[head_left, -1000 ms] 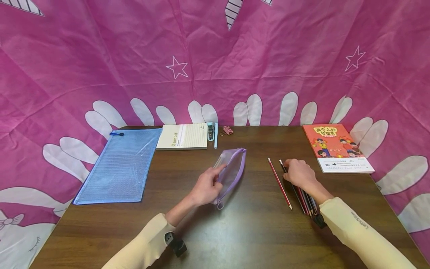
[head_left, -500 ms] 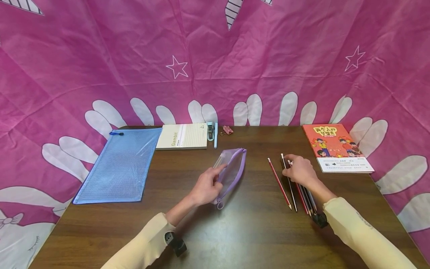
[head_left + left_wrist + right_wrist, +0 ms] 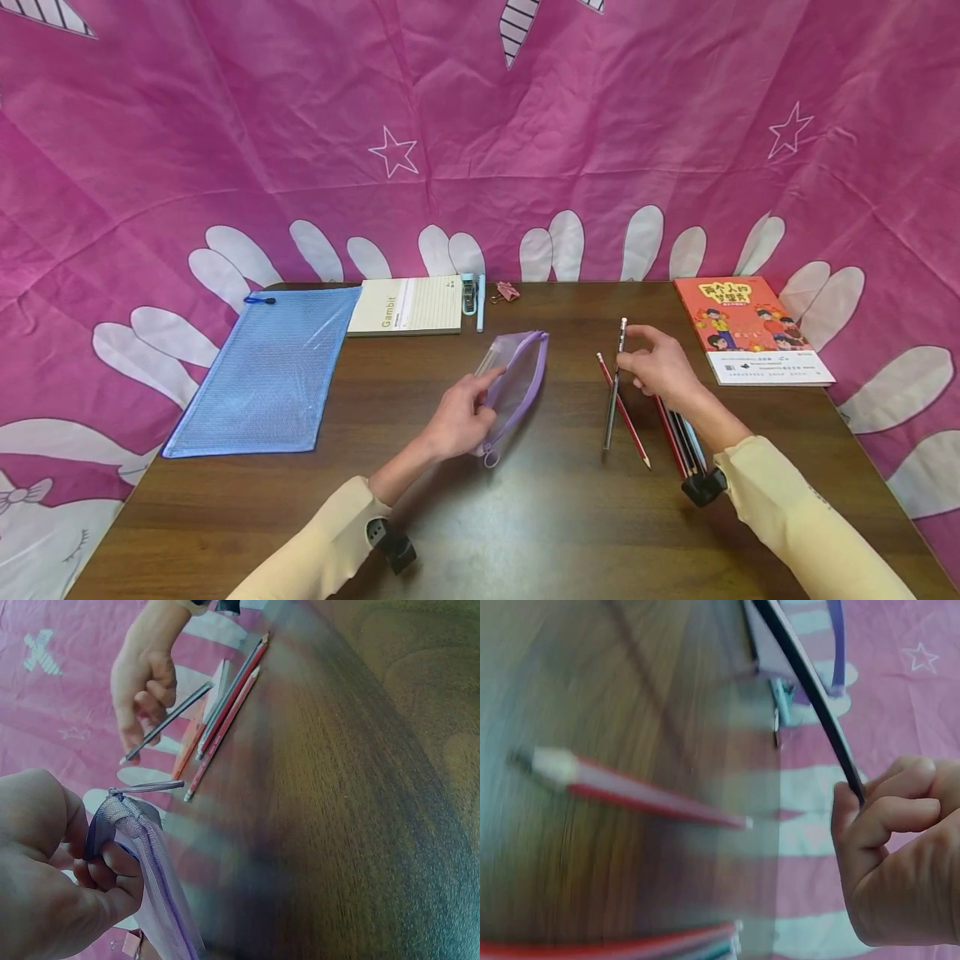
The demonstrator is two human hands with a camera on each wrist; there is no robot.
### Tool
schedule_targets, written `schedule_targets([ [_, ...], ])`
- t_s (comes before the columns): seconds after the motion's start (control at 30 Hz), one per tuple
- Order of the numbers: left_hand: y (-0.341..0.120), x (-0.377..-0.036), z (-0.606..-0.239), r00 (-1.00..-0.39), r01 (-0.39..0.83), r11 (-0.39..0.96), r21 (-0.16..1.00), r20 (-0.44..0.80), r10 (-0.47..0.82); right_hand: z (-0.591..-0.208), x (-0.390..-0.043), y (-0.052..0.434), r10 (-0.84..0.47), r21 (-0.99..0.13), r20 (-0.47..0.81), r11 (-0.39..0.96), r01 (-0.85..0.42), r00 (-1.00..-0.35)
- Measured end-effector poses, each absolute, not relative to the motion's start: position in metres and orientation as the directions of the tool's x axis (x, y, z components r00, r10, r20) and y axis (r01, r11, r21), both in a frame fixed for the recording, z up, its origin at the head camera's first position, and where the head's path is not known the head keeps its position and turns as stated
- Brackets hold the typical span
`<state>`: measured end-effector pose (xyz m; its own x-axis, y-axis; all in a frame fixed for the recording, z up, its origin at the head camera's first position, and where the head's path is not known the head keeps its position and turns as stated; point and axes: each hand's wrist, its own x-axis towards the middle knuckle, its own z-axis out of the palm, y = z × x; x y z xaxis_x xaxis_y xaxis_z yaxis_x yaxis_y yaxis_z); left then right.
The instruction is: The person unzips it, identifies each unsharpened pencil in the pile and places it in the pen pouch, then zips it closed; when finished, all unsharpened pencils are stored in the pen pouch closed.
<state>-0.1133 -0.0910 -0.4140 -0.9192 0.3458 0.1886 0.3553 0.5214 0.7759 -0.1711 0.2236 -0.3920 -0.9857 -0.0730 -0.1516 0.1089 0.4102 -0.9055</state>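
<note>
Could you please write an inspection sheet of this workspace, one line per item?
Surface: dark wooden table.
Job's things: grey pencil lifted; purple pouch; loose red pencil; pencil bundle.
Clutter: blue mesh folder, notepad, orange book.
Hands: right hand pinches the grey pencil; left hand holds the pouch.
Cables: nothing seen.
Surroundings: pink cloth backdrop.

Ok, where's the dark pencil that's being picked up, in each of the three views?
Head: dark pencil right of centre, pinched by the right hand.
Left wrist: upper left, in that hand.
Right wrist: upper right, slanting down into the fingers.
Shared landmark: the lone red pencil beside it.
</note>
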Motion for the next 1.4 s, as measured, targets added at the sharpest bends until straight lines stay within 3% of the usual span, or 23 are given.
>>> schedule_targets([
  [0.2,-0.09,-0.113,-0.414,-0.921,0.353,0.524,0.775,0.189,0.341,-0.393,-0.173,0.201,-0.025,-0.972,-0.145,0.192,0.137,-0.989],
  [0.53,-0.09,-0.114,-0.415,-0.914,0.374,0.519,0.768,0.209,0.349,-0.396,-0.176,0.159,0.116,-0.988,-0.144,-0.067,0.136,-0.983],
  [1.13,-0.089,-0.114,-0.414,-0.924,0.343,0.507,0.791,0.186,0.335,-0.406,-0.167,0.108,0.188,-0.969,-0.12,-0.235,0.074,-0.975],
  [1.4,-0.088,-0.113,-0.413,-0.935,0.301,0.489,0.819,0.151,0.322,-0.419,-0.158,0.098,0.149,-0.982,-0.105,-0.174,0.078,-0.983],
])
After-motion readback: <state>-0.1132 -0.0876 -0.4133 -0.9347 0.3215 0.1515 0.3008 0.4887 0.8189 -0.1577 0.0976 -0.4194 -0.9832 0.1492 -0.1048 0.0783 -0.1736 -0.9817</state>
